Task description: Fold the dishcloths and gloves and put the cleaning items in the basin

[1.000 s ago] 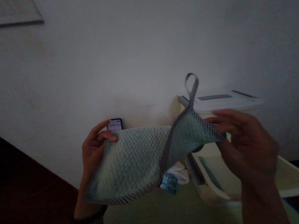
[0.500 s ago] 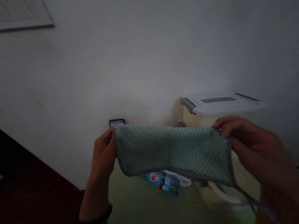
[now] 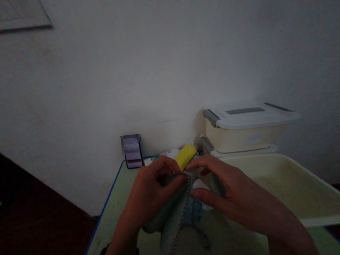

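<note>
A pale green dishcloth [image 3: 176, 221] with a striped edge hangs folded in front of me, one flap drooping toward the table. My left hand [image 3: 157, 190] pinches its upper edge between thumb and fingers. Close against the cloth's right side is my right hand [image 3: 226, 186], thumb and fingers apart, fingertips at the striped edge. Whether they press on the fabric I cannot tell. The hanging loop shows dimly below the cloth. Behind it, a blue-labelled pack or bottle is mostly hidden.
A lit phone [image 3: 133, 154] leans on the wall at the back of the green table [image 3: 108, 228]. A yellow item [image 3: 186, 156] lies behind my hands. At right stand a lidded storage box [image 3: 247, 133] and an open cream bin [image 3: 306, 193].
The cloth was stretched wide between both hands, first twisted, then flat. Now it is folded together and lower, the hands have come close, and the right hand's fingers have spread.
</note>
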`<action>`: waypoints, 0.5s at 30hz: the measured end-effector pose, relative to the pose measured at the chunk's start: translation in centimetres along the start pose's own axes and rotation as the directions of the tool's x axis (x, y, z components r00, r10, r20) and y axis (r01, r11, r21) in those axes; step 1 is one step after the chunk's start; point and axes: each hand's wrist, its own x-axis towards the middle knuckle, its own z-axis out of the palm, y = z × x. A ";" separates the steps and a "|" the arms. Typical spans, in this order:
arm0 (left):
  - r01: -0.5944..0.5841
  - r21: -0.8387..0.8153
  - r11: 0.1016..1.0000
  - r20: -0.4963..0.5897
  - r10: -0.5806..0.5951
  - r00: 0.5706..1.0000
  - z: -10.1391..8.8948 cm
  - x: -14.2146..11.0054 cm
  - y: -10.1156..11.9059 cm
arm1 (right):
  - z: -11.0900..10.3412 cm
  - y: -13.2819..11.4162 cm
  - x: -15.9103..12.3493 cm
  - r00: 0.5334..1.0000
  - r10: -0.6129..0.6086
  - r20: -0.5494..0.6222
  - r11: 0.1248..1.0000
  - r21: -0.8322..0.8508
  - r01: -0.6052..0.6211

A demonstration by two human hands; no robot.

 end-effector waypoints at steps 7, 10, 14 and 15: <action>-0.097 0.095 0.991 0.121 0.085 0.989 -0.2 -0.6 0.3 | -0.3 -0.3 0.0 0.998 -0.046 -0.039 0.999 0.002 0.046; -0.124 0.063 0.990 0.128 0.115 0.985 -0.7 -0.7 0.1 | -0.9 0.3 -0.2 0.983 -0.034 -0.178 0.998 0.049 0.043; -0.127 -0.034 0.991 0.135 0.131 0.982 -1.6 -0.9 -0.2 | -1.2 1.1 -0.4 0.938 0.038 -0.345 0.990 0.141 0.012; -0.142 -0.037 0.989 0.157 0.146 0.977 -1.8 -1.0 -0.3 | -1.2 1.2 -0.4 0.928 0.045 -0.370 0.989 0.150 0.012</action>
